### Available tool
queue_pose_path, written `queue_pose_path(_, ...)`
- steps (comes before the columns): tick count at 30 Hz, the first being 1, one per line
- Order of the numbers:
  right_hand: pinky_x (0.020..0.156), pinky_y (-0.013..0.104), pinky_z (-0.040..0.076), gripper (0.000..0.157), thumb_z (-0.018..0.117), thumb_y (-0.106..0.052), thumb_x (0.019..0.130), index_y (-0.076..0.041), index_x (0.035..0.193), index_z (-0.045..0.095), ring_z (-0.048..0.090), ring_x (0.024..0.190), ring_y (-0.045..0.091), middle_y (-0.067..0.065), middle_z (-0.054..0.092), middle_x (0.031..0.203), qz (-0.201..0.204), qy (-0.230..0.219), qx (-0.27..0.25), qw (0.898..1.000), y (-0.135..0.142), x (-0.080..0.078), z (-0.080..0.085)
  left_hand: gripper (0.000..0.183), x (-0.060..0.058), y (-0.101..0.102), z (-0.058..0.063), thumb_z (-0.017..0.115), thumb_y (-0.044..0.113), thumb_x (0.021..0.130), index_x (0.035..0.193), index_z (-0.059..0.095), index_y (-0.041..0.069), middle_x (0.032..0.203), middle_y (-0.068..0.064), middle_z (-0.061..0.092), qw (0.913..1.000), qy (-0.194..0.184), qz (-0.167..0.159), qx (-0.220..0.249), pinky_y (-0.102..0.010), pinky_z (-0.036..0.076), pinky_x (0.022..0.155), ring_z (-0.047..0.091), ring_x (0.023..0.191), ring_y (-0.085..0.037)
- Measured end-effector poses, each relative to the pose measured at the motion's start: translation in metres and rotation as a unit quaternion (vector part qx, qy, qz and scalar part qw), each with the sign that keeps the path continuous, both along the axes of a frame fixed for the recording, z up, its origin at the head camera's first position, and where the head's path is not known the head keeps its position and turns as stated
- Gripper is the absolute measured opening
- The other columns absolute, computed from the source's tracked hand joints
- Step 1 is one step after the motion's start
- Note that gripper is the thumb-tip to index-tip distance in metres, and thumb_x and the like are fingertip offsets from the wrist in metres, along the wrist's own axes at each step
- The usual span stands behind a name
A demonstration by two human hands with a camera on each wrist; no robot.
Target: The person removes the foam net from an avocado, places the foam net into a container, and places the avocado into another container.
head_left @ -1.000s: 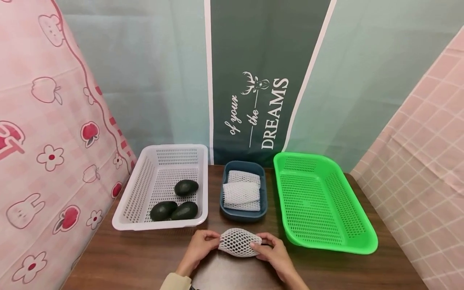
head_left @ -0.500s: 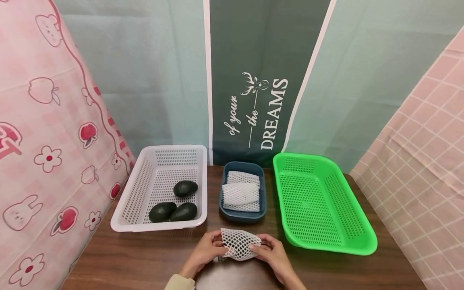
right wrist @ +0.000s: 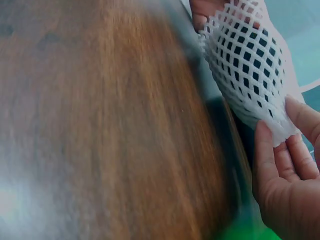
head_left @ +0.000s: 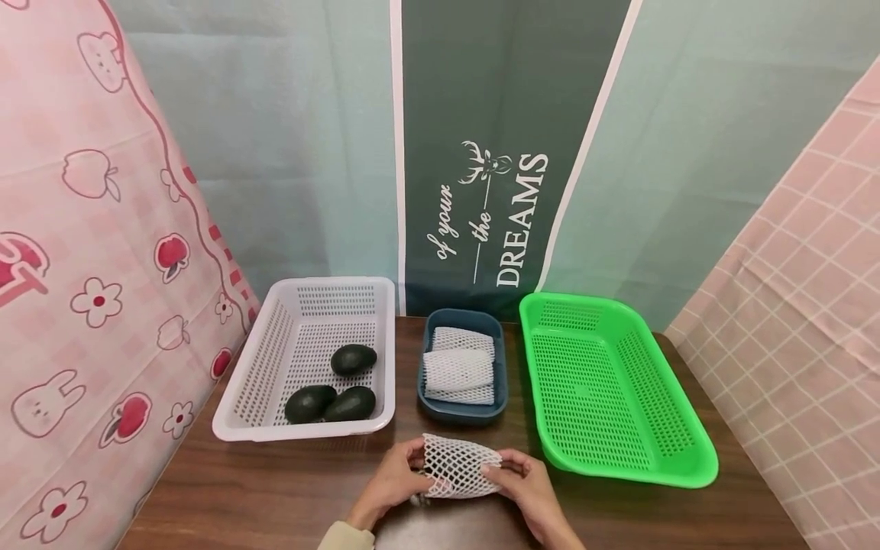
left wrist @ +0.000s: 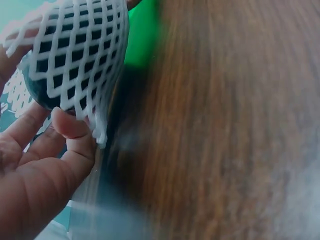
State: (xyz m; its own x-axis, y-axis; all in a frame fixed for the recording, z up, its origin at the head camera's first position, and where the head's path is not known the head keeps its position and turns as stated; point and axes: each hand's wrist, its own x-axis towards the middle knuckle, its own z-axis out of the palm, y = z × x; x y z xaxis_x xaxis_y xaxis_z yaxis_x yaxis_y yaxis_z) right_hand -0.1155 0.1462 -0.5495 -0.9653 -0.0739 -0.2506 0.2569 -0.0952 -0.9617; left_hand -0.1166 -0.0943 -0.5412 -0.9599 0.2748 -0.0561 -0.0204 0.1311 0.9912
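Observation:
In the head view, a white foam net sleeve point(head_left: 459, 467) is stretched between both hands near the table's front. Through its mesh shows a dark avocado point(left wrist: 38, 88), its end peeking out of the wide mouth in the left wrist view. My left hand point(head_left: 393, 480) holds that spread mouth, thumb at the rim and fingers on the far side. At the opposite end, my right hand point(head_left: 528, 483) pinches the gathered net between thumb and fingers, as the right wrist view also shows. Three more avocados point(head_left: 354, 360) lie in a white basket point(head_left: 237, 416) on the left.
Behind the hands stands a blue bin point(head_left: 462, 413) with several folded foam nets point(head_left: 458, 370). A green basket point(head_left: 584, 382) is on the right of the brown wooden table point(head_left: 275, 489). Cloth curtains point(head_left: 316, 153) close in the back and sides.
The net's left end, pinched narrow earlier, is now spread wide. My left hand has moved in around that mouth; my right hand keeps its pinch and has shifted slightly right.

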Motion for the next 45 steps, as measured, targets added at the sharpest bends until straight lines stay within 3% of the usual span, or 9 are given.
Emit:
queue_pose_path(6, 0.066, 0.03, 0.055, 0.022, 0.074, -0.001, 0.083, 0.008, 0.1, 0.064, 0.064, 0.075, 0.017, 0.01, 0.065, 0.086, -0.009, -0.003, 0.015, 1.0, 0.004, 0.0, 0.002, 0.063, 0.0, -0.007, 0.003, 0.077, -0.002, 0.067, 0.124, 0.053, -0.017, 0.11, -0.017, 0.064, 0.9998, 0.013, -0.007, -0.017, -0.04, 0.05, 0.084, 0.061, 0.095, -0.028)
queue_pose_path(14, 0.065, 0.028, 0.054, 0.033, 0.073, -0.002, 0.083, 0.008, 0.11, 0.057, 0.063, 0.076, 0.016, 0.01, 0.063, 0.088, -0.025, -0.006, 0.036, 0.999, 0.013, 0.001, 0.002, 0.053, -0.003, -0.017, 0.001, 0.087, 0.009, 0.068, 0.117, 0.067, 0.005, 0.107, -0.008, 0.067, 0.9997, 0.019, 0.008, -0.016, -0.035, 0.051, 0.079, 0.064, 0.089, -0.02)
queue_pose_path(18, 0.068, 0.03, 0.054, 0.047, 0.072, -0.002, 0.084, 0.004, 0.124, 0.046, 0.065, 0.082, 0.018, 0.014, 0.064, 0.099, -0.008, 0.013, 0.026, 1.0, 0.015, 0.002, 0.002, 0.054, -0.002, -0.021, 0.001, 0.087, 0.009, 0.069, 0.119, 0.066, 0.005, 0.112, -0.009, 0.065, 0.9997, 0.009, 0.015, -0.017, -0.038, 0.05, 0.08, 0.061, 0.091, -0.021)
queue_pose_path(21, 0.071, 0.033, 0.055, 0.044, 0.069, 0.002, 0.086, 0.005, 0.12, 0.043, 0.066, 0.088, 0.021, 0.02, 0.06, 0.112, 0.003, 0.054, 0.005, 0.999, 0.016, 0.003, 0.0, 0.056, -0.002, -0.022, 0.002, 0.086, 0.009, 0.07, 0.122, 0.064, 0.004, 0.117, -0.01, 0.063, 0.9998, -0.001, 0.011, -0.019, -0.042, 0.049, 0.084, 0.06, 0.097, -0.025)
queue_pose_path(27, 0.075, 0.03, 0.054, 0.03, 0.066, 0.01, 0.084, 0.012, 0.109, 0.048, 0.065, 0.093, 0.022, 0.031, 0.054, 0.124, -0.003, 0.154, 0.01, 0.988, 0.013, 0.005, -0.003, 0.066, -0.001, -0.021, 0.004, 0.088, 0.012, 0.067, 0.125, 0.06, 0.003, 0.122, -0.011, 0.061, 0.9989, 0.019, 0.002, -0.042, -0.04, 0.045, 0.09, 0.058, 0.105, -0.029)
queue_pose_path(31, 0.074, 0.025, 0.052, 0.035, 0.069, 0.01, 0.082, 0.007, 0.109, 0.047, 0.063, 0.09, 0.016, 0.024, 0.059, 0.113, -0.022, 0.175, 0.049, 0.983, 0.008, 0.005, -0.003, 0.069, -0.001, -0.015, 0.003, 0.091, 0.016, 0.063, 0.124, 0.062, 0.003, 0.113, -0.008, 0.065, 0.997, 0.041, 0.012, -0.065, -0.031, 0.048, 0.082, 0.06, 0.096, -0.023)
queue_pose_path(35, 0.076, 0.022, 0.05, 0.025, 0.07, 0.007, 0.083, 0.005, 0.105, 0.058, 0.063, 0.091, 0.013, 0.018, 0.063, 0.102, -0.015, 0.2, 0.085, 0.976, 0.004, 0.006, -0.005, 0.066, 0.0, -0.012, 0.002, 0.09, 0.02, 0.065, 0.123, 0.064, 0.003, 0.107, -0.008, 0.067, 0.9947, 0.051, 0.03, -0.084, -0.028, 0.049, 0.076, 0.062, 0.088, -0.017)
queue_pose_path(39, 0.079, 0.02, 0.048, 0.024, 0.071, 0.003, 0.084, 0.004, 0.108, 0.068, 0.064, 0.095, 0.011, 0.017, 0.068, 0.106, -0.021, 0.199, 0.096, 0.975, 0.003, 0.007, -0.004, 0.061, 0.003, -0.014, 0.003, 0.088, 0.026, 0.067, 0.121, 0.066, 0.006, 0.111, -0.01, 0.066, 0.9912, 0.056, 0.045, -0.111, -0.031, 0.05, 0.077, 0.063, 0.091, -0.02)
queue_pose_path(45, 0.077, 0.023, 0.051, 0.03, 0.072, 0.004, 0.083, 0.008, 0.112, 0.065, 0.063, 0.092, 0.013, 0.014, 0.067, 0.109, -0.045, 0.177, 0.055, 0.982, 0.004, 0.009, 0.001, 0.06, 0.011, -0.024, 0.008, 0.087, 0.027, 0.07, 0.121, 0.065, 0.005, 0.11, -0.009, 0.066, 0.9892, 0.068, 0.062, -0.114, -0.031, 0.049, 0.075, 0.064, 0.088, -0.019)
